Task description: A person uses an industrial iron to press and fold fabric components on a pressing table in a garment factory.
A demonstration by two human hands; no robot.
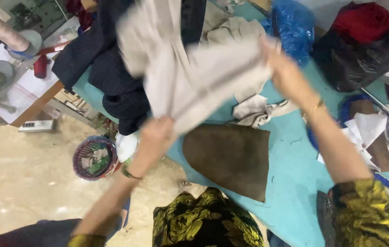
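Observation:
Both my hands hold up a light beige piece of cloth (194, 77), blurred by motion, above a turquoise table (290, 174). My left hand (155, 135) grips its lower near corner. My right hand (283, 68) grips its far right edge. Under the cloth a brown fabric panel (231, 158) lies flat on the table. More beige cloth pieces (256, 110) lie crumpled just beyond it.
Dark navy garments (107, 64) hang over the table's left end. A blue plastic bag (293, 27) and a black bag with red cloth (364, 45) sit at the back. White paper scraps (364, 130) lie right. A round basket (94, 158) stands on the floor; thread cones (4, 32) stand left.

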